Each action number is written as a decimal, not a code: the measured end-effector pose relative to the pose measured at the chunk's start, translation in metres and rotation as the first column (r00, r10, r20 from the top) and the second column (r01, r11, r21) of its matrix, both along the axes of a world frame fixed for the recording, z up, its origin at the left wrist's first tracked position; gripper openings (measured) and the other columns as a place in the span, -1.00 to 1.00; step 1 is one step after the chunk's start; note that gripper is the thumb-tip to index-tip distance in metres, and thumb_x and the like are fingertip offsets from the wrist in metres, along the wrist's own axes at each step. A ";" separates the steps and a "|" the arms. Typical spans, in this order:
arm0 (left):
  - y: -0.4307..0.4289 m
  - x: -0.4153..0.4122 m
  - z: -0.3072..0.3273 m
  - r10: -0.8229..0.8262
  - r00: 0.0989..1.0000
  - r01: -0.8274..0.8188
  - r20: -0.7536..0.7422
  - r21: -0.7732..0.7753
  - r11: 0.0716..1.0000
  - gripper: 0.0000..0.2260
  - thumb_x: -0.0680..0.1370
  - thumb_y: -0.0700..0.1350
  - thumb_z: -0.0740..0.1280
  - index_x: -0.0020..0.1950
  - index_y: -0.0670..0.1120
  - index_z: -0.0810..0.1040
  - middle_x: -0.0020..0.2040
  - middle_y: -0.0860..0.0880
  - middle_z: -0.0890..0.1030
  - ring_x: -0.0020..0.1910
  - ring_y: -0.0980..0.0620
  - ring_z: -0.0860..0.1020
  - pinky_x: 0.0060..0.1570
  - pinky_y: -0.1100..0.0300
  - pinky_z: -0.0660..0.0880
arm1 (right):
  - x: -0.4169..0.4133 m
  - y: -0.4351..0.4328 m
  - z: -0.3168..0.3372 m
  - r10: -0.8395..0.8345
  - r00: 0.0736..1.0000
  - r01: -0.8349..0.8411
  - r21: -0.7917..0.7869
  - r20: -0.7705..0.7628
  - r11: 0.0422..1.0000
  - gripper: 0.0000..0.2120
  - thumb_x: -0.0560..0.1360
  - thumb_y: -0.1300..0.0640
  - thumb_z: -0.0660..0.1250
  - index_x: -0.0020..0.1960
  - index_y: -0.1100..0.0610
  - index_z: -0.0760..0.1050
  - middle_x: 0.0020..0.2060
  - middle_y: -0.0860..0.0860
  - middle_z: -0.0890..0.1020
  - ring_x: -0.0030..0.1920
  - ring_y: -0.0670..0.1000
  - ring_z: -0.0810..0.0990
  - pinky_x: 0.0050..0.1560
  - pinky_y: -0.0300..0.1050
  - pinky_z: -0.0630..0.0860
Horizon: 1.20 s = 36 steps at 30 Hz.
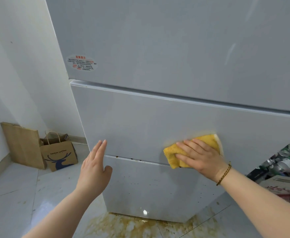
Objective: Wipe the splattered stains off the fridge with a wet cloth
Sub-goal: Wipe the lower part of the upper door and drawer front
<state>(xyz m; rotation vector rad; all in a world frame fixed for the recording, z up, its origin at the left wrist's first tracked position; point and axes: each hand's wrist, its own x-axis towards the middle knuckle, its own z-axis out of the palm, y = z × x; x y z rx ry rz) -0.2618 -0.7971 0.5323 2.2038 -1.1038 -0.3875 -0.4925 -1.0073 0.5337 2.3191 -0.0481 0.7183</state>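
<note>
Pressing flat on the yellow cloth (pixel 172 154), the right hand (pixel 201 157) keeps its fingers straight and a little apart, pointing left. The cloth sits low on the middle door (pixel 140 124) of the fridge (pixel 158 57), its bottom corner over the gap above the bottom door (pixel 158 198). The left hand (pixel 94 169) is held up by the fridge's left edge, fingers straight and close together, thumb out; whether it touches is unclear. Small brown dots (pixel 137 183) speckle the bottom door. Left of the fridge, the floor (pixel 12 194) is open up to a paper bag (pixel 59 155). A brown spill (pixel 123 225) lies below the fridge.
</note>
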 end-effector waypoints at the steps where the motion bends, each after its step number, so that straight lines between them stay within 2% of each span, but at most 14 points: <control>1: 0.000 -0.004 0.002 -0.040 0.999 0.040 -0.020 -0.020 0.999 -0.38 0.53 -0.29 0.21 0.49 0.01 0.02 0.51 0.03 0.08 0.39 -0.09 0.25 0.35 0.11 0.23 | 0.003 0.010 0.002 -0.033 0.998 0.027 0.095 0.061 0.995 -0.68 0.57 0.32 -0.04 0.08 0.04 0.41 0.18 0.06 0.41 0.09 0.08 0.43 0.29 -0.07 0.22; 3: 0.001 -0.012 0.011 -0.160 0.984 0.155 -0.079 -0.065 0.986 -0.41 0.54 -0.30 0.19 0.45 0.10 0.05 0.43 0.06 0.20 0.29 0.02 0.33 0.17 0.43 0.28 | 0.016 0.035 0.007 -0.119 0.977 0.037 0.411 0.177 0.911 -0.63 0.39 0.34 0.13 0.10 0.02 0.42 0.15 0.01 0.45 0.04 0.06 0.43 0.11 -0.12 0.32; 4: 0.000 -0.014 0.018 -0.229 0.968 0.220 -0.107 -0.091 0.971 -0.41 0.54 -0.31 0.19 0.40 0.17 0.05 0.36 0.08 0.25 0.17 0.10 0.37 0.03 0.55 0.29 | 0.024 0.050 0.014 -0.163 0.961 -0.014 0.629 0.223 0.777 -0.54 0.27 0.31 0.20 0.11 -0.01 0.45 0.13 -0.06 0.49 0.04 0.00 0.44 0.08 -0.19 0.34; 6: -0.003 -0.018 0.033 -0.354 0.923 0.336 -0.148 -0.137 0.932 -0.42 0.55 -0.31 0.20 0.34 0.22 0.04 0.25 0.18 0.27 0.09 0.23 0.37 -0.06 0.63 0.27 | 0.035 0.080 0.034 -0.259 0.933 -0.198 0.956 0.251 0.215 -0.46 0.15 0.30 0.20 0.06 -0.06 0.53 -0.05 -0.26 0.59 -0.07 -0.20 0.52 -0.03 -0.40 0.43; 8: -0.008 -0.019 0.051 -0.432 0.875 0.395 -0.217 -0.194 0.898 -0.45 0.54 -0.25 0.25 0.35 0.20 0.10 0.21 0.28 0.27 0.12 0.34 0.34 0.01 0.63 0.23 | 0.041 0.094 0.049 -0.269 0.944 -0.291 0.870 0.192 -0.398 -0.56 0.14 0.31 0.18 -0.05 0.00 0.54 -0.39 -0.25 0.61 -0.34 -0.23 0.54 -0.32 -0.43 0.45; 9: -0.010 -0.018 0.061 -0.447 0.850 0.394 -0.279 -0.228 0.890 -0.50 0.52 -0.19 0.30 0.32 0.21 0.17 0.21 0.29 0.30 0.13 0.37 0.34 0.08 0.58 0.23 | 0.043 0.097 0.054 -0.234 0.957 -0.280 0.773 0.173 -0.569 -0.61 0.16 0.30 0.20 -0.07 0.05 0.52 -0.44 -0.19 0.61 -0.38 -0.19 0.54 -0.36 -0.39 0.46; 13: -0.015 -0.012 0.090 -0.533 0.659 0.415 -0.530 -0.334 0.846 -0.61 0.31 0.08 0.38 0.13 0.12 0.49 0.08 0.13 0.59 0.10 0.25 0.52 0.10 0.38 0.41 | 0.050 0.109 0.062 -0.069 0.972 -0.181 0.532 0.223 -0.827 -0.60 0.19 0.30 0.32 0.04 0.16 0.50 -0.21 0.08 0.67 -0.18 0.00 0.65 -0.18 -0.15 0.58; 16: -0.016 -0.009 0.095 -0.513 0.657 0.344 -0.552 -0.387 0.856 -0.73 0.33 0.02 0.43 -0.02 -0.04 0.57 -0.14 0.09 0.61 -0.12 0.18 0.57 -0.12 0.45 0.46 | 0.056 0.120 0.064 -0.046 0.962 -0.163 0.434 0.268 -0.886 -0.48 0.17 0.18 0.35 0.14 0.15 0.46 -0.10 0.13 0.66 -0.09 0.06 0.65 -0.13 -0.08 0.59; 21: -0.016 -0.010 0.086 -0.276 0.793 0.049 -0.543 -0.395 0.917 -0.84 0.43 -0.18 0.41 -0.28 -0.15 0.46 -0.35 -0.02 0.49 -0.34 0.08 0.46 -0.32 0.35 0.42 | 0.071 0.136 0.070 -0.215 0.953 -0.304 0.635 0.215 -0.710 -0.63 0.28 0.10 0.39 0.08 0.05 0.47 -0.08 -0.01 0.64 -0.09 -0.05 0.63 -0.15 -0.26 0.55; 24: -0.012 -0.010 0.082 -0.248 0.824 0.012 -0.510 -0.421 0.907 -0.88 0.42 -0.18 0.42 -0.26 -0.15 0.51 -0.35 -0.05 0.51 -0.32 0.04 0.47 -0.27 0.27 0.42 | 0.088 0.143 0.066 -0.440 0.883 -0.346 0.858 0.162 -0.379 -0.80 0.45 0.25 0.35 -0.10 -0.04 0.44 -0.18 -0.09 0.58 -0.12 -0.04 0.57 -0.23 -0.42 0.48; 27: -0.009 -0.002 0.082 -0.266 0.811 0.004 -0.521 -0.451 0.893 -0.91 0.46 -0.21 0.37 -0.20 -0.04 0.57 -0.31 0.03 0.59 -0.29 0.15 0.54 -0.24 0.41 0.45 | 0.104 0.138 0.062 -0.545 0.791 -0.312 0.950 0.277 0.029 -0.74 0.49 0.22 0.27 0.05 -0.11 0.37 -0.17 -0.12 0.57 -0.12 -0.02 0.52 -0.12 -0.21 0.49; 30: -0.004 0.017 0.080 -0.215 0.837 -0.045 -0.503 -0.455 0.889 -0.85 0.51 -0.21 0.31 -0.08 0.05 0.56 -0.19 0.13 0.62 -0.20 0.27 0.57 -0.12 0.43 0.45 | 0.117 0.110 0.067 -0.319 0.792 -0.183 0.701 0.520 0.689 -0.79 0.40 0.15 0.18 0.02 -0.02 0.39 -0.24 0.00 0.62 -0.17 -0.06 0.43 -0.12 -0.21 0.30; 32: -0.001 0.034 0.080 -0.057 0.876 -0.190 -0.480 -0.450 0.873 -0.84 0.54 -0.20 0.27 0.06 -0.02 0.55 -0.11 0.07 0.59 -0.14 0.16 0.54 -0.08 0.31 0.44 | 0.129 0.090 0.072 -0.219 0.802 -0.124 0.513 0.556 0.849 -0.81 0.37 0.14 0.19 -0.02 0.02 0.39 -0.17 0.00 0.61 -0.08 -0.01 0.39 -0.07 -0.17 0.24; 36: 0.005 0.065 0.079 0.065 0.925 -0.234 -0.374 -0.428 0.873 -0.68 0.57 -0.19 0.20 0.33 -0.06 0.37 0.22 -0.01 0.41 0.06 0.11 0.40 0.04 0.27 0.32 | 0.153 0.067 0.074 -0.216 0.719 0.028 0.283 0.661 0.959 -0.75 0.40 0.10 0.23 0.08 0.02 0.38 0.02 0.00 0.39 0.00 0.06 0.38 -0.03 -0.07 0.26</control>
